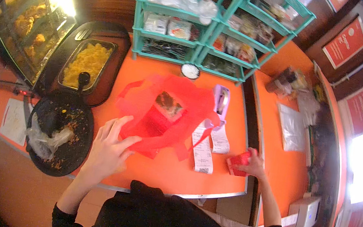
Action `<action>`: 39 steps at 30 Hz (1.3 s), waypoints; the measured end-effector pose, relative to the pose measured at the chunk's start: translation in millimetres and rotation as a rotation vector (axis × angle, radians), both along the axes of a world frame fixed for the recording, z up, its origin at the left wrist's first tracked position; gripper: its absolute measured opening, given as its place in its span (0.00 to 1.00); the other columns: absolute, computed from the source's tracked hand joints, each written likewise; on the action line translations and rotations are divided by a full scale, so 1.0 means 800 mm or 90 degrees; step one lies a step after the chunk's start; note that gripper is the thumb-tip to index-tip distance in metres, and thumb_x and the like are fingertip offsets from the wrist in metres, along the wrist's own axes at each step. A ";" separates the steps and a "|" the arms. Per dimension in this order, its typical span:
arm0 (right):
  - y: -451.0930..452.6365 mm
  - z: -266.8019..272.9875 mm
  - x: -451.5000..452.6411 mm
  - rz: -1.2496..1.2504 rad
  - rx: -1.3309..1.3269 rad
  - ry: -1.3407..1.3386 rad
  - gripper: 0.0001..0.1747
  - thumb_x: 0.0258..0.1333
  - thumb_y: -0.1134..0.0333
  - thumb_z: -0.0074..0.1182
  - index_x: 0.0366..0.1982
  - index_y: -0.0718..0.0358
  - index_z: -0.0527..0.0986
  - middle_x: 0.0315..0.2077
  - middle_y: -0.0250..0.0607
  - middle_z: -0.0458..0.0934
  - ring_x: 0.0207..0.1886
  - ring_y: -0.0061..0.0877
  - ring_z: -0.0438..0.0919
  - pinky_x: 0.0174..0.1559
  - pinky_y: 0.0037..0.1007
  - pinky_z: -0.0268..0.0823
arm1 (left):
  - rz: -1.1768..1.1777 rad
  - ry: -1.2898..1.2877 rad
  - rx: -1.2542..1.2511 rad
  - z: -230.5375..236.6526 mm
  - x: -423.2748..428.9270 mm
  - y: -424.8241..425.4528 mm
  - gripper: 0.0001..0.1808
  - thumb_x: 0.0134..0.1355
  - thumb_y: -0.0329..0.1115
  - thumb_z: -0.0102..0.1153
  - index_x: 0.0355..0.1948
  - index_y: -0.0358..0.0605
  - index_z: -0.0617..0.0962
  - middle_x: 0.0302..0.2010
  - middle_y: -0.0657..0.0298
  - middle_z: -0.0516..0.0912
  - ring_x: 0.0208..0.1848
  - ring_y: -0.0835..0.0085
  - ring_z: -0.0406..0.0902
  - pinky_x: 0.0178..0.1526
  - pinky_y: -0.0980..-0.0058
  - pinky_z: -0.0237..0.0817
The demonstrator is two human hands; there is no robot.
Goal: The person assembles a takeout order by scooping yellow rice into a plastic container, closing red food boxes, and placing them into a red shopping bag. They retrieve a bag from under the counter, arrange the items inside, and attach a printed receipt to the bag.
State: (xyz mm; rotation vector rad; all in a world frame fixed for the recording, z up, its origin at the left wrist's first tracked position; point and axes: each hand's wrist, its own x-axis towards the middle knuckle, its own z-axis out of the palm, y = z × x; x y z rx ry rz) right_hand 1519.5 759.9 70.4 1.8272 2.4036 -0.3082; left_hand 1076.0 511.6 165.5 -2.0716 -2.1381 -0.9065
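Note:
A red fabric carrier bag (184, 91) stands with its mouth spread on the orange counter (165, 181); a container with food and a red item show inside. My left hand (109, 141) is at the bag's near left rim, fingers spread, with no object seen in it. Over by the counter's right edge, my right hand (254, 165) grips a small red box (239, 162). Between the bag and that box lie paper receipts (203, 153), below a purple tape dispenser (221, 100).
At left are a lit food display (30, 26), a tray of yellow food (88, 60) and a round black pan (73, 115) with crumbs and a plastic bag. Teal racks (171, 37) hold packets behind a small white-topped cup (190, 71). A white printer (304, 214) stands right.

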 end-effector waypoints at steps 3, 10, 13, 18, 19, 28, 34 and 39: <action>0.004 0.089 -0.027 -0.036 -0.144 0.300 0.53 0.22 0.54 0.74 0.55 0.57 0.60 0.46 0.50 0.67 0.49 0.38 0.69 0.52 0.38 0.64 | 0.012 0.028 -0.022 -0.004 -0.005 -0.011 0.17 0.40 0.28 0.61 0.36 0.53 0.80 0.46 0.64 0.72 0.45 0.69 0.72 0.44 0.65 0.67; -0.037 0.315 -0.211 0.404 -0.161 0.520 0.50 0.28 0.64 0.70 0.56 0.61 0.57 0.49 0.42 0.65 0.57 0.32 0.64 0.58 0.34 0.58 | -0.076 0.022 -0.020 -0.021 0.002 -0.008 0.14 0.46 0.25 0.55 0.36 0.49 0.80 0.44 0.64 0.73 0.36 0.73 0.77 0.33 0.76 0.73; -0.028 0.306 -0.315 0.715 -0.225 0.421 0.52 0.22 0.67 0.70 0.56 0.60 0.56 0.53 0.42 0.59 0.58 0.29 0.60 0.59 0.32 0.55 | -0.076 -0.023 0.013 -0.028 0.002 -0.009 0.12 0.48 0.26 0.56 0.37 0.48 0.80 0.45 0.58 0.72 0.44 0.68 0.76 0.35 0.73 0.73; -0.024 0.227 -0.428 0.721 -0.594 0.263 0.45 0.30 0.68 0.68 0.54 0.60 0.59 0.45 0.38 0.70 0.48 0.23 0.69 0.51 0.29 0.63 | 0.024 -0.138 0.064 -0.043 0.008 -0.020 0.10 0.55 0.28 0.56 0.38 0.41 0.77 0.46 0.55 0.71 0.45 0.64 0.76 0.40 0.72 0.73; -0.023 0.215 -0.439 0.700 -0.616 0.211 0.45 0.30 0.65 0.68 0.54 0.61 0.59 0.43 0.38 0.71 0.47 0.24 0.70 0.50 0.28 0.64 | 0.028 -0.175 0.073 -0.046 0.009 -0.023 0.10 0.51 0.26 0.57 0.36 0.40 0.78 0.46 0.54 0.71 0.46 0.63 0.75 0.42 0.72 0.73; -0.020 0.167 -0.462 0.506 -0.514 0.093 0.48 0.31 0.46 0.65 0.54 0.63 0.62 0.38 0.40 0.75 0.40 0.26 0.75 0.38 0.27 0.70 | 0.018 -0.312 0.085 -0.038 0.021 -0.019 0.08 0.50 0.21 0.57 0.34 0.36 0.78 0.49 0.51 0.70 0.51 0.60 0.73 0.48 0.69 0.73; -0.083 0.122 -0.470 0.561 -0.155 -0.129 0.50 0.31 0.41 0.63 0.53 0.64 0.61 0.55 0.63 0.53 0.53 0.60 0.64 0.50 0.54 0.63 | -0.023 -0.248 0.217 -0.025 0.013 0.003 0.08 0.49 0.17 0.56 0.33 0.35 0.78 0.49 0.50 0.70 0.53 0.58 0.71 0.50 0.66 0.72; -0.117 0.171 -0.452 0.644 0.016 -0.029 0.34 0.44 0.43 0.56 0.40 0.69 0.71 0.43 0.59 0.68 0.46 0.51 0.72 0.41 0.43 0.70 | -0.030 -0.219 0.147 -0.034 0.001 -0.003 0.07 0.50 0.17 0.55 0.32 0.35 0.78 0.49 0.51 0.70 0.54 0.60 0.70 0.51 0.66 0.71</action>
